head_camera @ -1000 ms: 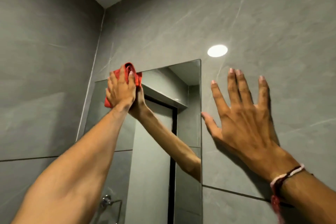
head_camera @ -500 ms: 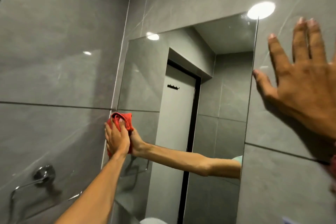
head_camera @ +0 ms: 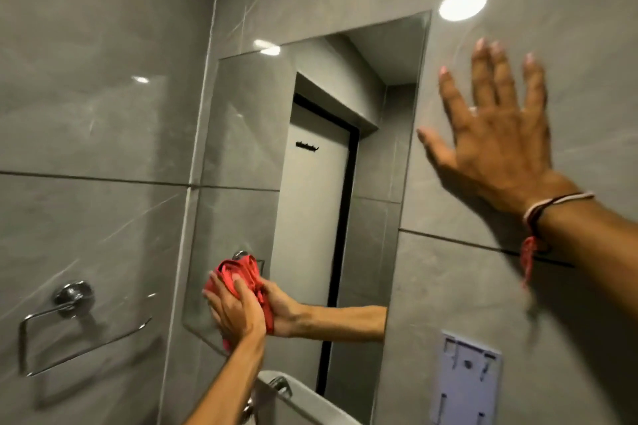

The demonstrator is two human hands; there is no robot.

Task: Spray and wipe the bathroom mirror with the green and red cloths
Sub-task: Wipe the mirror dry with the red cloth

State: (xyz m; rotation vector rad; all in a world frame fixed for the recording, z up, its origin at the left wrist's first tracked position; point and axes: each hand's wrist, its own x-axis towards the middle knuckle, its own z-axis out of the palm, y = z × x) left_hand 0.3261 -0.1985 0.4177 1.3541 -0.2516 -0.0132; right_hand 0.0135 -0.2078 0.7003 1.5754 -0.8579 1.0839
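Wipe step: my left hand (head_camera: 238, 312) presses the bunched red cloth (head_camera: 241, 278) on the mirror (head_camera: 248, 134) at 7 o'clock. Right hand (head_camera: 497, 134) spread flat on wall, empty. Next, probably: sweep toward 5 o'clock, steady pressure.

Dim, warm light — a ceiling lamp's glare (head_camera: 462, 5) on glossy tile, fingertips motion-blurred, wide-angle lines bowed.

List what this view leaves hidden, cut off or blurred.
Head view only:
- Mirror: the patch under the red cloth is covered by the cloth and left hand.
- Green cloth and spray: not in frame.
- Right hand: fingertips motion-blurred; whether the palm touches the wall cannot be told.
- White fixture: cut off by the bottom edge.
- Towel ring: unobstructed.
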